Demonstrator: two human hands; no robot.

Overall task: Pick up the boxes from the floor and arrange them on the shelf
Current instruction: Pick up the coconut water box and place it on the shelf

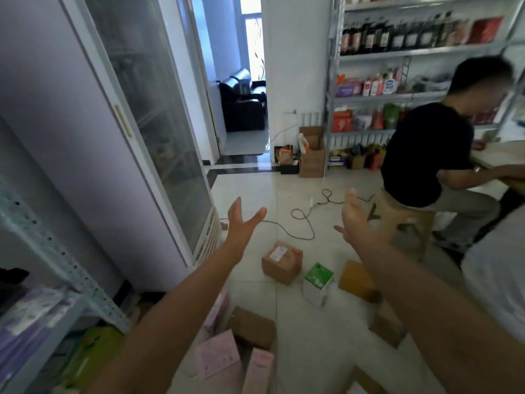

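Head view: both arms reach forward over the floor (312,351), and both hands are in the air.
Left hand (241,220): fingers straight and spread, thumb out to the right, holding nothing.
Right hand (353,220): also spread and empty, palm turned toward the left hand; blurred, so finer finger detail is not readable.
Gap between hands: wide and at about equal height, apart as if for a two-handed take (judgement).
Labelled box (281,263): brown, on the floor, below the gap between the hands and somewhat toward the left hand; turned corner-on to the camera, roughly cubic, no clear long axis.
Green box (317,282): just right of the labelled box, standing on end with its long axis near vertical; right hand is nearer.
Flat box (356,278): tan, lying flat beside the green box, partly behind the right forearm.
Near brown box (251,327): closer to the body, under the left forearm.
Pink boxes (217,356): at the lower edge, beside the near brown box.
Key relation: every box lies below the hands, so the coming move is a drop downward, not a further reach outward (judgement).
Rack (56,251): metal, at far left, bags on it; likely target shelf, not certain.
Far shelf (397,51): stocked with bottles, well apart.
Hazard: cable (304,220) loops on the floor just beyond the labelled box.
Bystander: seated person (426,155) on a stool, right of the right hand.
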